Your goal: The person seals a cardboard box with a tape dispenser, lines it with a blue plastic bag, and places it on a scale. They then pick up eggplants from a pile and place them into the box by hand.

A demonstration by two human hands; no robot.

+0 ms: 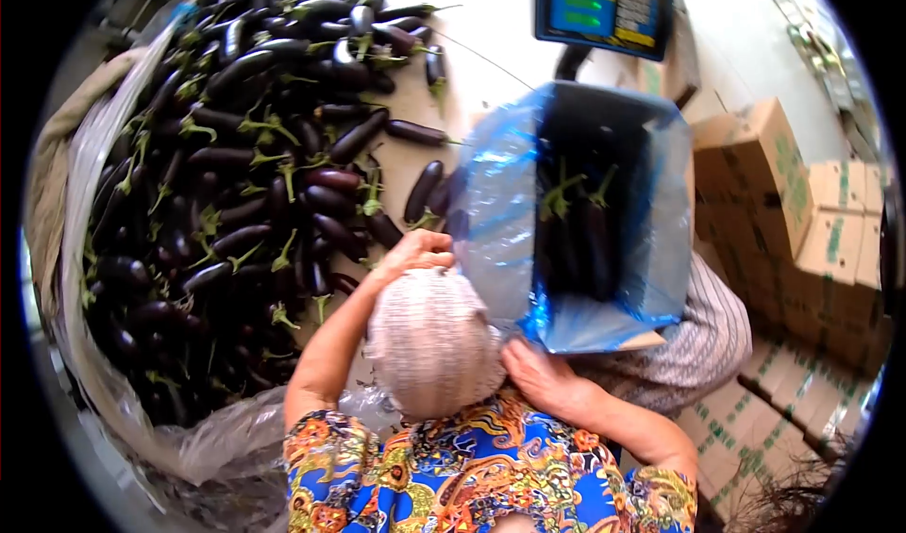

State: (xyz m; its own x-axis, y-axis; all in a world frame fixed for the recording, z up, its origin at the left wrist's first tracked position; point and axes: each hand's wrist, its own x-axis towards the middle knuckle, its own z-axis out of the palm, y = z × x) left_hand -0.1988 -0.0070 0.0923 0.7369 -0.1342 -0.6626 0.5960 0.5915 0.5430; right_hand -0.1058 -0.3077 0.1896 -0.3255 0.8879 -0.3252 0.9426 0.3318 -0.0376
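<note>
My left hand [417, 252] reaches past my bent left knee, fingers curled. At its fingertips is a dark eggplant [457, 214], partly hidden beside the liner. My right hand [540, 373] has its fingers bent at the near left corner of a box, against the blue plastic liner [500, 193] folded over the sides. That box [665, 250] stands in front of me, its opening facing up. Several dark eggplants [595, 241] with green stems lie inside it. Close above my left hand, another eggplant [425, 191] lies on the pale floor.
A large heap of eggplants [236, 203] fills the left, bordered by clear plastic sheeting [85, 174]. Behind the box stands a scale display [604, 9] with green digits. Cardboard boxes [755, 174] are stacked at right, and flat printed cartons [746, 420] lie at lower right.
</note>
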